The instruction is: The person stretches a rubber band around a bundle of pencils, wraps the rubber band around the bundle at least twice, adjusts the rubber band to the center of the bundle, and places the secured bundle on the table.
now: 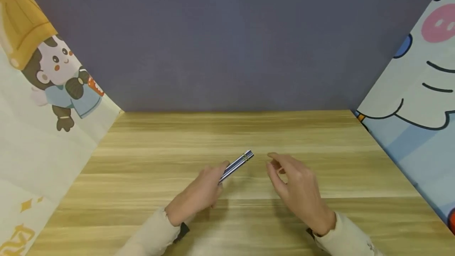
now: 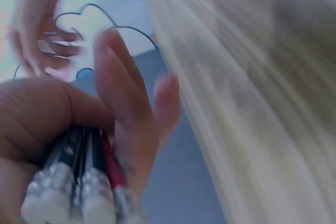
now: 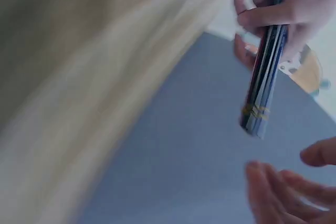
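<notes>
My left hand (image 1: 199, 192) grips a bundle of pencils (image 1: 236, 166), held at a slant above the table and pointing away to the right. White erasers (image 2: 98, 208) in silvery ferrules show at the near end in the left wrist view; most barrels are dark and one is red. Toward the far end a thin yellowish band (image 3: 255, 111) crosses the bundle in the right wrist view. My right hand (image 1: 298, 187) hovers to the right of that end, apart from it, with fingers loosely bent, thumb separate and nothing held.
Beneath both hands lies a wood-grain tabletop (image 1: 160, 141). A dark grey panel (image 1: 227, 42) rises along its back edge. Printed cartoon sheets stand at the left (image 1: 81, 137) and right (image 1: 405, 90) sides.
</notes>
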Action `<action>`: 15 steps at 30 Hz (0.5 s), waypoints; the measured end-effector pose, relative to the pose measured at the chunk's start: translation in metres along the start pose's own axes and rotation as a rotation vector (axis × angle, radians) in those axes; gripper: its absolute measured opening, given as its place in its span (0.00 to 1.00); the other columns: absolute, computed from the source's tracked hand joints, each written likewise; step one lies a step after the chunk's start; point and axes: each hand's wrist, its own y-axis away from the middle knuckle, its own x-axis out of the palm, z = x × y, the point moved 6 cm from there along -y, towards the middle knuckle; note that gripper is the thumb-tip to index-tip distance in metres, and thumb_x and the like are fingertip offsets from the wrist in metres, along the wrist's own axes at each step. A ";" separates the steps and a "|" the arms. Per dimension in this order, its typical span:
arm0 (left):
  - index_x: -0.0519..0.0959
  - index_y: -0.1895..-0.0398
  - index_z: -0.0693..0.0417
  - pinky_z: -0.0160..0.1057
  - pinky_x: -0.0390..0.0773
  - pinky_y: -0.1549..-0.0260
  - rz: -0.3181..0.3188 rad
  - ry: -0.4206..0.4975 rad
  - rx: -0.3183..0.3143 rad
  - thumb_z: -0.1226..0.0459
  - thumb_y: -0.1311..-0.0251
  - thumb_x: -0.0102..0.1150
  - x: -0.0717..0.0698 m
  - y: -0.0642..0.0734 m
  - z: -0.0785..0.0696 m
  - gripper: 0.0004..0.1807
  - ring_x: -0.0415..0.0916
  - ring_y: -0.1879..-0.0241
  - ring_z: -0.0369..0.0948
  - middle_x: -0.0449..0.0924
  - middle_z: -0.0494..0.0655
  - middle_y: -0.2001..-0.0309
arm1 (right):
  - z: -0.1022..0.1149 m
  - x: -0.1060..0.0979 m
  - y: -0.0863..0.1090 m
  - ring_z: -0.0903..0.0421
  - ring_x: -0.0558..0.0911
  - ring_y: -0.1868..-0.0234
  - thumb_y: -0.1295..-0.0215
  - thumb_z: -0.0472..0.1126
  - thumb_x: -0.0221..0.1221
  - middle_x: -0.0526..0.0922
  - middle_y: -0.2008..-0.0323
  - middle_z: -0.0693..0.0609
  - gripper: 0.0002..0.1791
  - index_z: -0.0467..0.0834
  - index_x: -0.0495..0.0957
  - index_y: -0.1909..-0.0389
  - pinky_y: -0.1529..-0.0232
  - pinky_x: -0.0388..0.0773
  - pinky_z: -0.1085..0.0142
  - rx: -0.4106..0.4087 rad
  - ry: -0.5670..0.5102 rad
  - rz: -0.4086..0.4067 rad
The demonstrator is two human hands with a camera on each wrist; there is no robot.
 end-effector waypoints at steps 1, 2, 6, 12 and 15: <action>0.70 0.45 0.61 0.40 0.77 0.97 0.045 0.045 0.005 0.87 0.44 0.46 0.003 0.000 -0.002 0.25 0.72 0.95 0.37 0.75 0.53 0.79 | -0.007 0.007 -0.001 0.61 0.84 0.68 0.25 0.49 0.55 0.85 0.65 0.54 0.16 0.43 0.81 0.47 0.72 0.85 0.67 0.089 -0.094 0.101; 0.71 0.47 0.61 0.43 0.77 0.96 0.094 0.083 0.011 0.86 0.42 0.46 0.006 0.001 -0.004 0.23 0.72 0.95 0.37 0.75 0.53 0.80 | -0.014 0.014 0.000 0.61 0.84 0.65 0.25 0.50 0.54 0.85 0.62 0.54 0.18 0.45 0.78 0.42 0.69 0.85 0.67 0.174 -0.206 0.205; 0.72 0.46 0.56 0.44 0.76 0.97 0.297 0.222 0.052 0.79 0.33 0.48 0.018 0.007 -0.011 0.17 0.73 0.94 0.38 0.78 0.50 0.82 | -0.029 0.036 0.006 0.51 0.84 0.66 0.23 0.48 0.52 0.84 0.62 0.46 0.17 0.45 0.76 0.41 0.64 0.86 0.59 0.389 -0.601 0.515; 0.59 0.29 0.50 0.41 0.87 0.77 0.603 0.807 0.166 0.65 0.28 0.54 0.004 0.002 -0.005 0.28 0.85 0.63 0.49 0.79 0.64 0.50 | -0.042 0.022 -0.002 0.48 0.83 0.69 0.24 0.40 0.53 0.83 0.67 0.41 0.13 0.37 0.80 0.48 0.68 0.86 0.57 0.409 -0.791 0.470; 0.53 0.23 0.53 0.48 0.86 0.54 0.584 1.111 0.224 0.64 0.22 0.40 -0.011 -0.007 0.003 0.27 0.75 0.40 0.58 0.65 0.67 0.33 | -0.051 0.006 -0.005 0.51 0.84 0.68 0.24 0.37 0.53 0.84 0.66 0.43 0.14 0.34 0.78 0.46 0.66 0.86 0.58 0.420 -0.779 0.343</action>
